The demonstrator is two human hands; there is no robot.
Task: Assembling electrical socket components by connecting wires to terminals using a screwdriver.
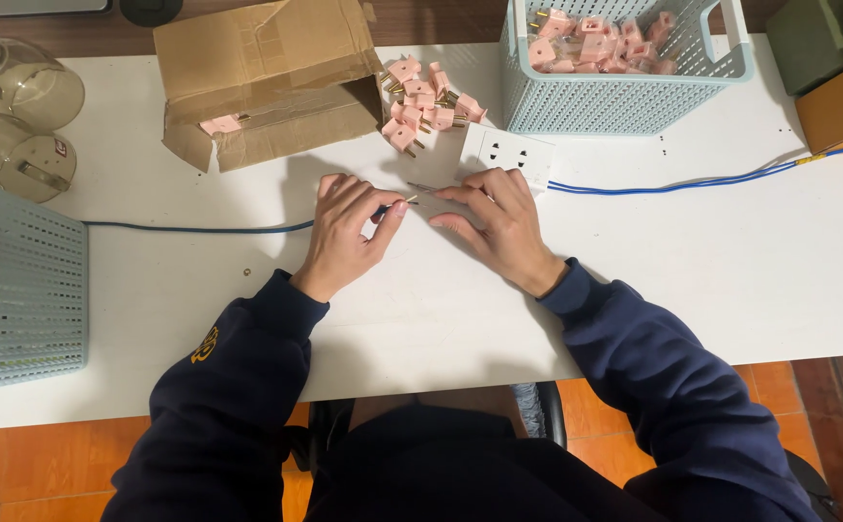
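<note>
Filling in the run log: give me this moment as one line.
left hand: pinches blue cable end | right hand: holds thin metal tool | near: white socket, pink plugs

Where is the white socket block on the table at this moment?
In the head view, the white socket block lies on the white table just beyond the right hand, in front of the pale blue basket and beside the loose pink plugs.
</note>
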